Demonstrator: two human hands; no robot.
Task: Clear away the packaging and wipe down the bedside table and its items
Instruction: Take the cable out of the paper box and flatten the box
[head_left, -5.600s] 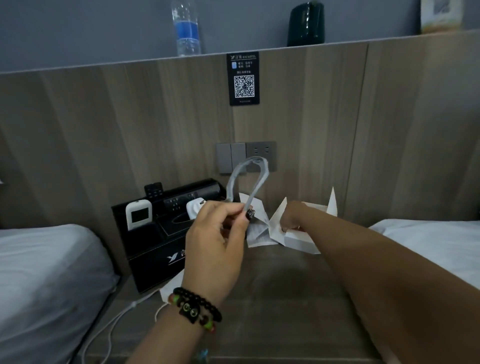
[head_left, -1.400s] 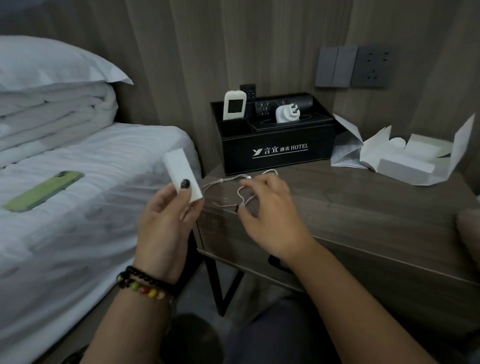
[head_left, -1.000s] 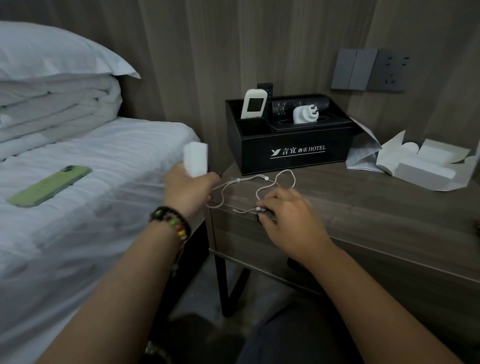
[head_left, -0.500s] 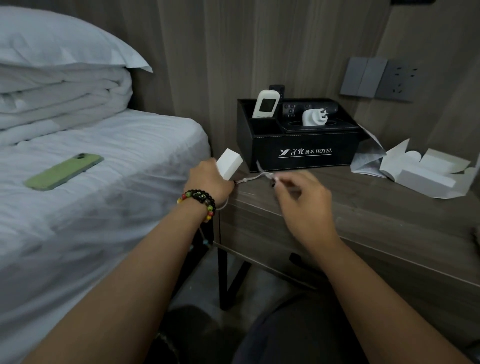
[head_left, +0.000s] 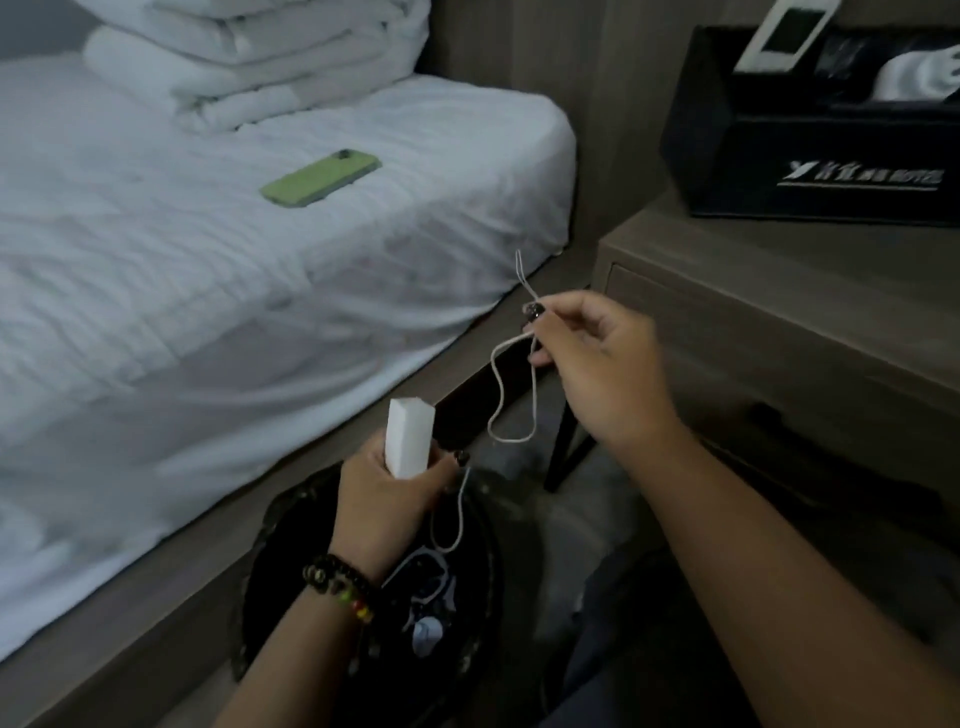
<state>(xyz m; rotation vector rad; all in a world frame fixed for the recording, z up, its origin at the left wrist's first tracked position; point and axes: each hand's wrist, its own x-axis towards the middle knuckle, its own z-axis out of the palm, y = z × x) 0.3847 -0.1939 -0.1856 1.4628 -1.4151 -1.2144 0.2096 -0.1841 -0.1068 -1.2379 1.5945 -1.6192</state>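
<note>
My left hand (head_left: 387, 501) grips a small white block (head_left: 409, 437) upright, low in the middle of the view, above a black-lined bin (head_left: 374, 597) on the floor. My right hand (head_left: 597, 364) pinches a thin white cord (head_left: 511, 395) that hangs in loops in the air between the bed and the bedside table (head_left: 779, 291). Another stretch of cord dangles below my left hand into the bin. The black hotel organiser box (head_left: 810, 150) stands on the table at the upper right, holding a white remote (head_left: 784, 31).
A bed with a white sheet (head_left: 208, 291) fills the left side, with a green phone (head_left: 320, 177) lying on it and folded white bedding (head_left: 249, 57) at its head. The bin holds some white scraps. The table's dark leg (head_left: 566, 457) stands beside the bin.
Both hands came off the table edge and down toward the floor. The cord left the tabletop and now hangs from my right hand. The view tilted down over the bin.
</note>
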